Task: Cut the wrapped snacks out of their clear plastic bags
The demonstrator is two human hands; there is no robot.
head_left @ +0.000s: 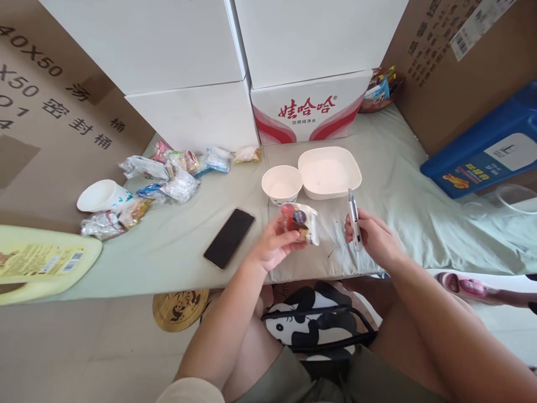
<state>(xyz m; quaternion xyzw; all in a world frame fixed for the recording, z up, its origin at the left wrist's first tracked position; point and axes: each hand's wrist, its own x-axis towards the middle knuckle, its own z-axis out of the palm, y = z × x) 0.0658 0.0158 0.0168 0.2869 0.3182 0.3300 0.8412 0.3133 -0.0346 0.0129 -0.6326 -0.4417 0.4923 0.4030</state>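
Observation:
Between the thumb and fingers of my left hand [274, 245] is a small snack packet [308, 223], red, brown and white. My right hand [380, 238] grips a utility knife [354, 221], its tip pointing up and away from me. Just beyond the packet stands a white paper bowl [282, 184]. Beside it, on the right, sits a wider white rectangular bowl [329, 172]; from here its inside looks bare. A dark phone [229, 238] lies on the cloth left of my left hand.
Several wrapped snacks [181, 184] and a tipped paper cup [103, 196] lie at the left. White boxes [310, 109] line the back. A blue bottle [482, 145] leans at the right; a yellow jug [46, 263] lies at the left edge. A snack basket [380, 92] stands back right.

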